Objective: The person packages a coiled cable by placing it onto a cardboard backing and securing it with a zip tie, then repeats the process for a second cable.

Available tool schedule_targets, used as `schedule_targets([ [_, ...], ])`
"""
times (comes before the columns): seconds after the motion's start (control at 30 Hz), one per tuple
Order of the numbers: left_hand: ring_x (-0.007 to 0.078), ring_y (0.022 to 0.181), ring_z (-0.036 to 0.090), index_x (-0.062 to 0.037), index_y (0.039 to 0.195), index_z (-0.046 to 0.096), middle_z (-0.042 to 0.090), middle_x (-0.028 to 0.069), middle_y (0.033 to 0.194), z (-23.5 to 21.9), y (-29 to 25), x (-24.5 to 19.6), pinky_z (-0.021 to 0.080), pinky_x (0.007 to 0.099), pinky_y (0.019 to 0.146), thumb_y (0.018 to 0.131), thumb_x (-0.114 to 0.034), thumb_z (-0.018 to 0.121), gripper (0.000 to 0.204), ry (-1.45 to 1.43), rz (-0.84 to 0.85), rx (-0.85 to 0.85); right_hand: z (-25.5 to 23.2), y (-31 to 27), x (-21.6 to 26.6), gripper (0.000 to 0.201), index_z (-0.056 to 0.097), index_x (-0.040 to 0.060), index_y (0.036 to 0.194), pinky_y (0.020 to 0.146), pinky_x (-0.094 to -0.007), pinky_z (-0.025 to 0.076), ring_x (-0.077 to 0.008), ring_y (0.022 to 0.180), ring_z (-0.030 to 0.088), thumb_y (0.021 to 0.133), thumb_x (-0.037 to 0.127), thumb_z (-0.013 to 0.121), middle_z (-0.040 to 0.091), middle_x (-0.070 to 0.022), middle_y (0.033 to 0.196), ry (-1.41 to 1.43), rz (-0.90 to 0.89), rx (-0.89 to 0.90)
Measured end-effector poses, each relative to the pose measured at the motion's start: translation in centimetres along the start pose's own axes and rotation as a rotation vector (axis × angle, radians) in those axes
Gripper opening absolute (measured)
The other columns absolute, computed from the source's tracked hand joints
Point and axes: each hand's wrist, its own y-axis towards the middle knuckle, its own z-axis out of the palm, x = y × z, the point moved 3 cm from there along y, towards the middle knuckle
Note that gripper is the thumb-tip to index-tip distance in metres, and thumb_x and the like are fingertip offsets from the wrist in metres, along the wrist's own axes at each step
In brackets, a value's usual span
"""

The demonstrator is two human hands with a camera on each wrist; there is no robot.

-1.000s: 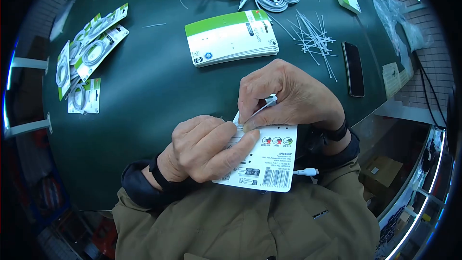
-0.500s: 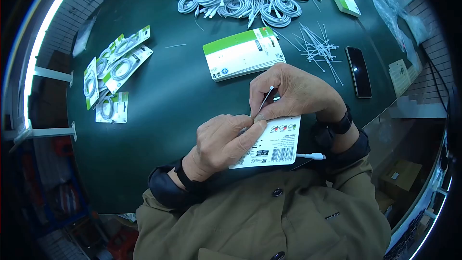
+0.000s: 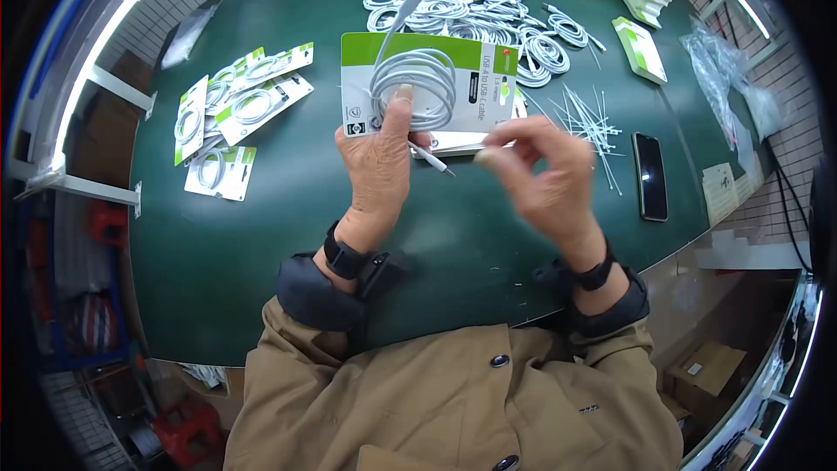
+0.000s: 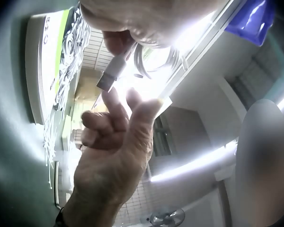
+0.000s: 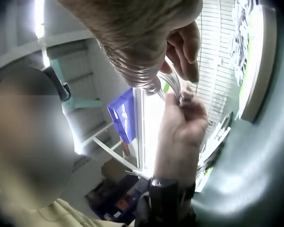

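A green-and-white cable card (image 3: 488,78) is held up over the table by my left hand (image 3: 379,157), printed front showing. The left thumb presses on a coiled white USB cable (image 3: 440,83) lying against the card, while the fingers are mostly hidden behind it. One metal-tipped plug (image 3: 410,4) sticks up past the card's top edge, and another white plug (image 3: 436,163) hangs below. My right hand (image 3: 554,174), blurred, is just right of the card with fingers loosely bent and nothing visible in them. In the left wrist view, a USB plug (image 4: 105,82) juts out near the right fingertips.
Behind the held card lies a stack of blank cards (image 3: 449,146). Loose cable ties (image 3: 584,126) and a phone (image 3: 649,176) are to the right. Coiled cables (image 3: 545,52) form a pile at the back; carded cables (image 3: 248,109) lie on the left. Plastic bags (image 3: 728,78) sit far right.
Earlier both hands worked a white cable tie at the card's printed back, close to the body. Now the card is turned front side up and raised forward; the right hand has come off it.
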Motion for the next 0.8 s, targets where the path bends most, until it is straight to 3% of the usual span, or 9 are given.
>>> schedule_targets([
  [0.07,0.0144,0.055,0.063,0.0019,0.105,0.068,0.069,0.0053,0.078,0.5,0.1,0.4,0.053,0.0276,0.053,0.098,-0.018,0.075,0.022,-0.011,0.007,-0.008,2.5,-0.4,0.7,0.028,0.071,-0.0018,0.105,0.061,-0.0268,0.056,-0.0121,0.065,0.069,0.087,0.012,0.087,0.075,-0.0083,0.090,-0.003,0.061,0.149],
  [0.27,0.0126,0.058,0.067,0.0016,0.101,0.070,0.071,0.0050,0.079,0.9,-0.5,1.3,0.053,0.0269,0.052,0.098,-0.018,0.076,0.021,0.005,-0.012,0.000,5.0,-1.7,-1.4,0.026,0.073,0.0004,0.104,0.061,-0.0334,0.057,-0.0208,0.067,0.073,0.085,0.010,0.088,0.076,-0.0122,0.093,0.100,0.133,0.086],
  [0.37,0.0109,0.060,0.068,0.0038,0.101,0.072,0.072,0.0047,0.079,0.3,-0.3,2.2,0.054,0.0242,0.051,0.097,-0.019,0.077,0.023,0.019,0.030,0.035,4.4,-1.5,-0.3,0.023,0.074,0.0010,0.103,0.061,-0.0335,0.057,-0.0227,0.068,0.074,0.084,0.007,0.087,0.075,-0.0128,0.090,-0.113,-0.054,0.063],
  [0.47,0.0100,0.060,0.068,0.0035,0.100,0.072,0.072,0.0039,0.078,0.2,-0.4,2.5,0.053,0.0228,0.052,0.097,-0.019,0.078,0.023,0.034,0.086,0.054,4.4,-1.3,-0.3,0.020,0.075,0.0008,0.100,0.060,-0.0321,0.055,-0.0230,0.065,0.071,0.084,0.005,0.086,0.074,-0.0134,0.088,-0.098,-0.141,0.017],
  [0.6,0.0090,0.058,0.067,0.0014,0.098,0.073,0.072,0.0033,0.077,0.2,-0.2,2.5,0.053,0.0233,0.051,0.098,-0.018,0.077,0.019,0.092,0.054,0.058,3.8,-1.0,-2.9,0.012,0.076,-0.0011,0.098,0.059,-0.0276,0.053,-0.0117,0.063,0.067,0.088,0.000,0.082,0.075,-0.0086,0.084,0.079,0.194,0.025],
  [0.63,0.0090,0.057,0.066,0.0004,0.098,0.073,0.073,0.0032,0.077,0.2,-0.2,2.5,0.053,0.0239,0.050,0.098,-0.017,0.076,0.018,0.116,0.056,0.066,3.5,-0.9,-3.2,0.011,0.076,-0.0022,0.099,0.059,-0.0259,0.053,-0.0080,0.064,0.066,0.089,0.000,0.080,0.076,-0.0070,0.084,0.101,0.220,0.030],
  [0.8,0.0089,0.055,0.064,0.0015,0.098,0.073,0.072,0.0036,0.074,0.7,-0.5,2.6,0.051,0.0237,0.048,0.098,-0.017,0.075,0.018,0.133,-0.053,0.061,3.2,-0.5,-3.6,0.011,0.077,-0.0019,0.098,0.060,-0.0253,0.055,-0.0098,0.064,0.067,0.089,0.001,0.081,0.077,-0.0084,0.086,0.073,0.197,0.007],
])
